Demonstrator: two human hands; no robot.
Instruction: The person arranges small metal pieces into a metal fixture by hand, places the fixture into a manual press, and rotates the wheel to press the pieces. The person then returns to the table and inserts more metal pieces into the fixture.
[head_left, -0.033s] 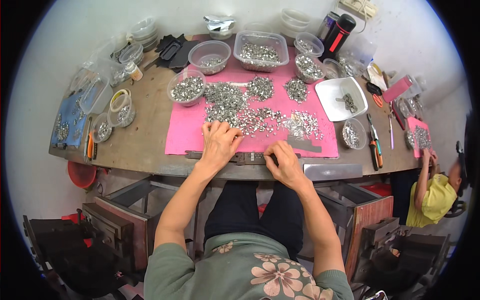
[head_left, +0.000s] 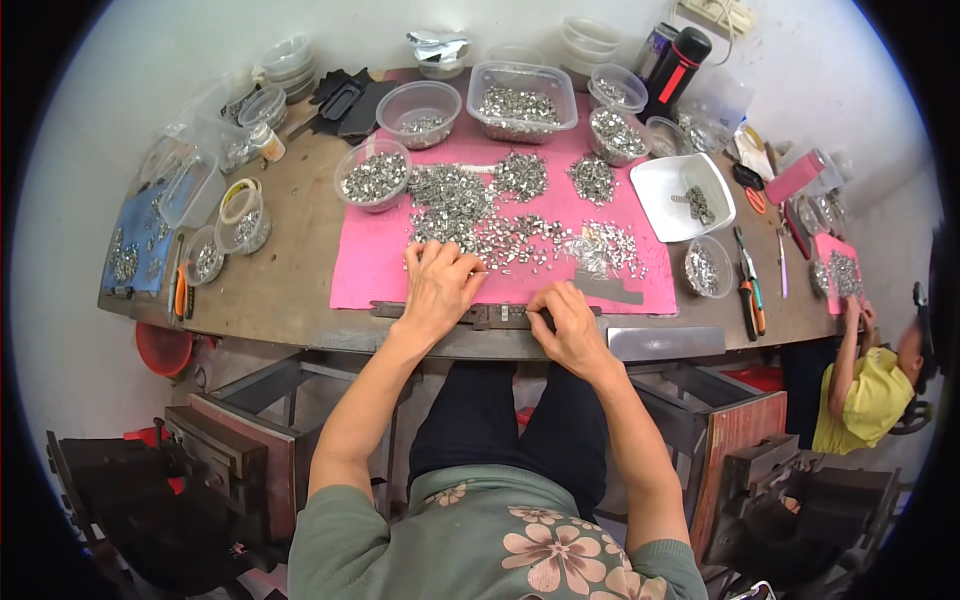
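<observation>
Progress seemingly partial: short row of metal pieces point(head_left: 512, 311) on the dark steel bar point(head_left: 485, 318) between left grip point(head_left: 437, 288) and right grip point(head_left: 570, 322), many loose pieces point(head_left: 452, 200) beyond; whether either grip is apart or clamped, cannot tell.

Wearer's two hands point(head_left: 440, 287) point(head_left: 571, 325), one white tub point(head_left: 660, 205), two pink mats point(head_left: 362, 265) point(head_left: 823, 243)

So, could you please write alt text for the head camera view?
A person's left hand sits beside small silvery pieces on a pink mat, the right hand at a dark metal bar along the edge of the brown table. Clear plastic tubs stand behind.
</observation>
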